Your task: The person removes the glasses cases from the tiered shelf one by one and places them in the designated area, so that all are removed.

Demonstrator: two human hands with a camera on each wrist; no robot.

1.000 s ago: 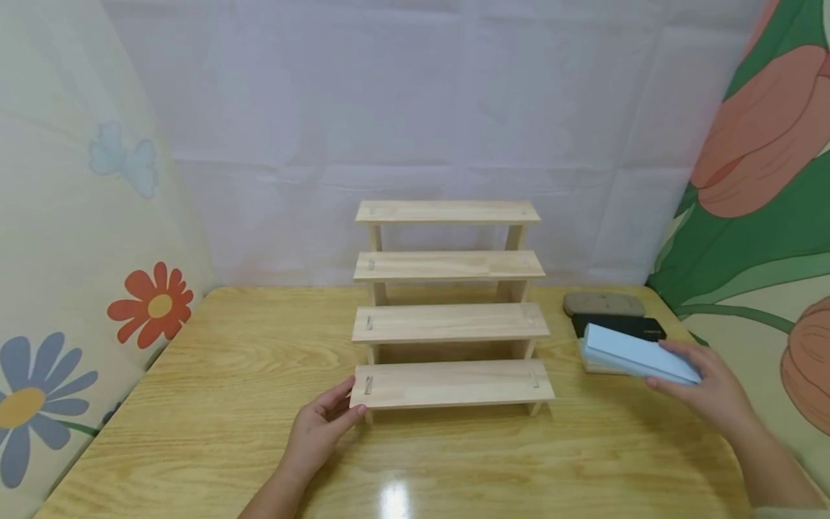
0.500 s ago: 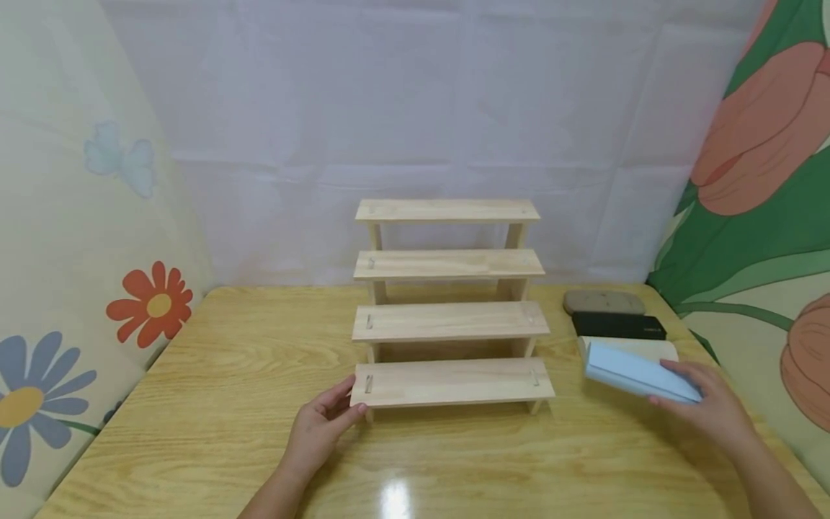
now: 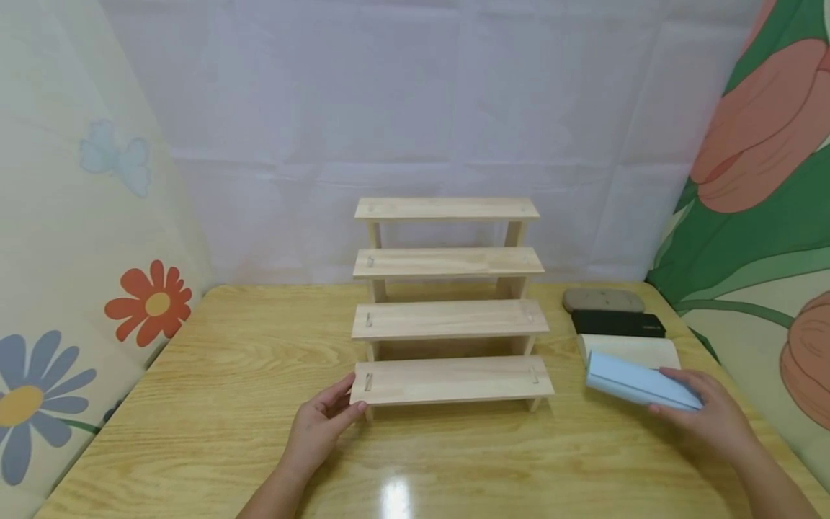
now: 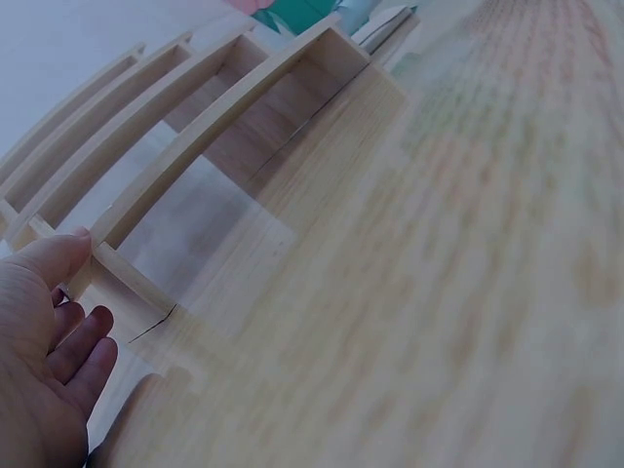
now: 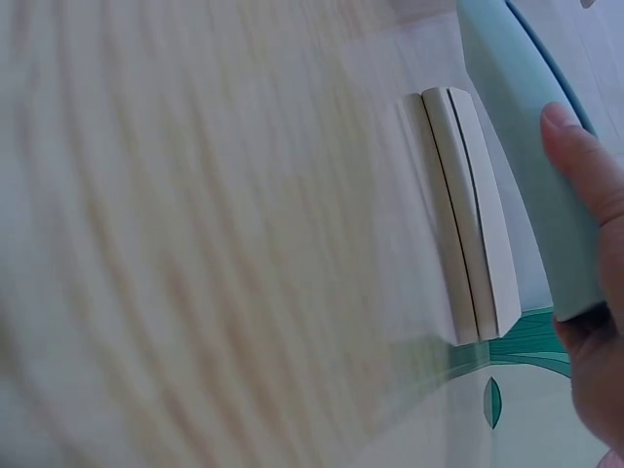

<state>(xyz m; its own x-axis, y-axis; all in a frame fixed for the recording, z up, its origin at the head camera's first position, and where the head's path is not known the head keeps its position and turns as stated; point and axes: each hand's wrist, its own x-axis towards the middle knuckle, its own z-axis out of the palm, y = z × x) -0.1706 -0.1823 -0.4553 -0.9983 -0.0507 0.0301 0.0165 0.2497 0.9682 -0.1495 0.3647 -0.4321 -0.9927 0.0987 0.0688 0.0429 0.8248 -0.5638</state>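
Observation:
A stepped wooden display stand with several shelves stands mid-table in the head view. My left hand grips the left end of its lowest shelf, thumb at the front edge; the left wrist view shows the thumb against the wood and the other fingers loosely bent. Off to the right, my right hand holds a light blue glasses case by its right end, tilted and raised above the table. In the right wrist view, the thumb lies along the side of this blue case.
Behind the blue case lie a cream case, a black case and a grey-brown case, lined up on the table's right side. A white cloth hangs behind the wooden table; flowered cloths flank it.
My right hand has drawn the blue glasses case back toward me and away from the cream case, which now shows more. My left hand keeps its place on the lowest shelf.

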